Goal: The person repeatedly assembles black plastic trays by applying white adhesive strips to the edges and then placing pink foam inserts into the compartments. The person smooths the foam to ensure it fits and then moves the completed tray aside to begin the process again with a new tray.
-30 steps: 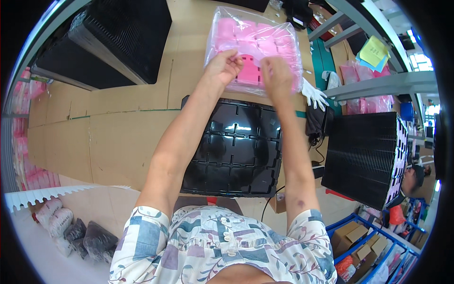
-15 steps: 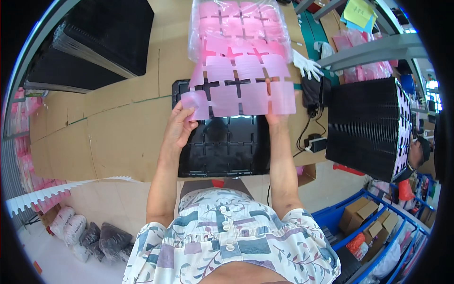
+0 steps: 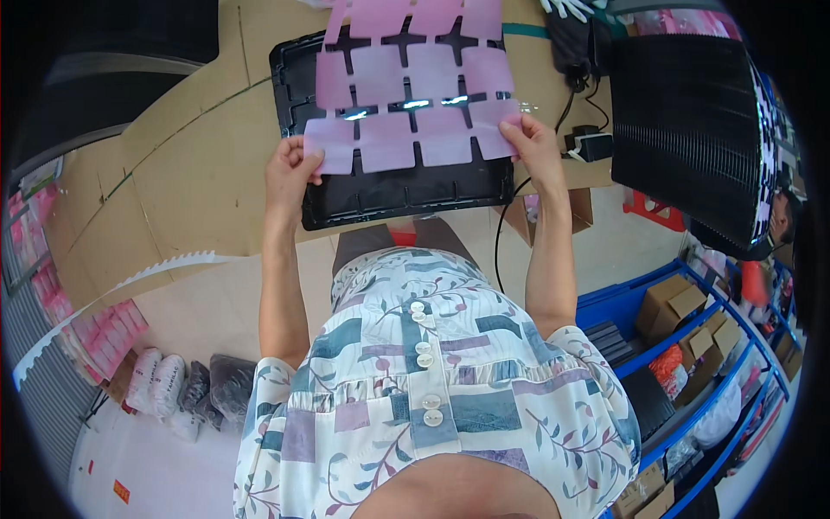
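Note:
A pink foam sheet (image 3: 443,143) with cross-shaped cut-outs stretches between my hands, over a black plastic tray (image 3: 415,197) with low divider ribs. My left hand (image 3: 292,169) pinches the sheet's near left corner between thumb and fingers. At the near right corner, my right hand (image 3: 534,149) grips it the same way. The tray's near strip shows below the sheet, and its ribs show through the cut-outs. Beyond the tray, the far end of the sheet runs out of the picture.
Stacked black trays (image 3: 683,130) stand at the right, and more black stacks (image 3: 138,39) at the far left. A power adapter (image 3: 590,145) with cables lies right of the tray. A white glove (image 3: 566,7) lies at the far edge. Blue shelving (image 3: 657,290) holds cartons at lower right.
My right hand has come from behind the sheet to its near right corner. The sheet is spread wider and lower over the tray. The view has tilted toward my body.

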Demonstrator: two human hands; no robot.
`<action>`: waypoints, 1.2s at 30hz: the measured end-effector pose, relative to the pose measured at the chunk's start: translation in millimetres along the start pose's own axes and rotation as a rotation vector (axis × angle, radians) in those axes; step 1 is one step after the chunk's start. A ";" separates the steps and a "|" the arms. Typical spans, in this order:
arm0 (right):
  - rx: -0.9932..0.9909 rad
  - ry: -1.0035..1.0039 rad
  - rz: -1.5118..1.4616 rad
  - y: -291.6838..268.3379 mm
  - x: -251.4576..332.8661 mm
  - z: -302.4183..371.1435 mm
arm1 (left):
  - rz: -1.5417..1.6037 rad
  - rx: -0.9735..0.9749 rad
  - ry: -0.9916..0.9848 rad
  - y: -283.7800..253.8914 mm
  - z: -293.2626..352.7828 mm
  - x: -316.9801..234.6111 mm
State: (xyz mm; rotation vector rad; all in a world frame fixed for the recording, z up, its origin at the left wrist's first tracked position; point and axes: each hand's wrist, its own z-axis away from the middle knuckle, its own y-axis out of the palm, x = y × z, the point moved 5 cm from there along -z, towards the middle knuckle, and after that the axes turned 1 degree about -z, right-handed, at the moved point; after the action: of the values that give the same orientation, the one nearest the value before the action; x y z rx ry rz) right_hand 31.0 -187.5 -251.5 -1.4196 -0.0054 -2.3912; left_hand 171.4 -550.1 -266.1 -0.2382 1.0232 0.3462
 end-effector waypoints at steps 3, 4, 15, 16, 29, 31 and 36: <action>-0.028 -0.041 0.209 1.9 -16.1 13.4 | -0.170 -0.064 -0.013 -4.1 22.4 14.5; -0.063 -0.090 0.287 4.8 -17.8 20.6 | -0.237 -0.095 -0.020 -3.9 30.1 16.9; -0.280 -0.103 0.871 18.6 -19.5 57.6 | -0.662 -0.242 0.083 -3.6 64.2 37.8; -0.283 -0.098 0.881 18.6 -18.6 58.5 | -0.683 -0.239 0.084 -3.6 64.1 38.2; -0.276 -0.053 0.963 17.5 -21.2 56.1 | -0.824 -0.234 0.264 2.2 73.0 33.4; -0.284 -0.065 0.950 18.7 -25.4 54.0 | -0.811 -0.248 0.310 1.9 70.9 33.9; -0.314 -0.078 0.890 14.3 -30.7 56.9 | -0.786 -0.267 0.328 4.2 69.0 37.2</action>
State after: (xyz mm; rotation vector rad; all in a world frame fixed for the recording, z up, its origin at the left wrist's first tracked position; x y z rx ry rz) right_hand 96.9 -181.2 -252.0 -1.2550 0.8288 -1.6279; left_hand 241.8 -515.6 -263.8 -0.9273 1.1170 -0.2863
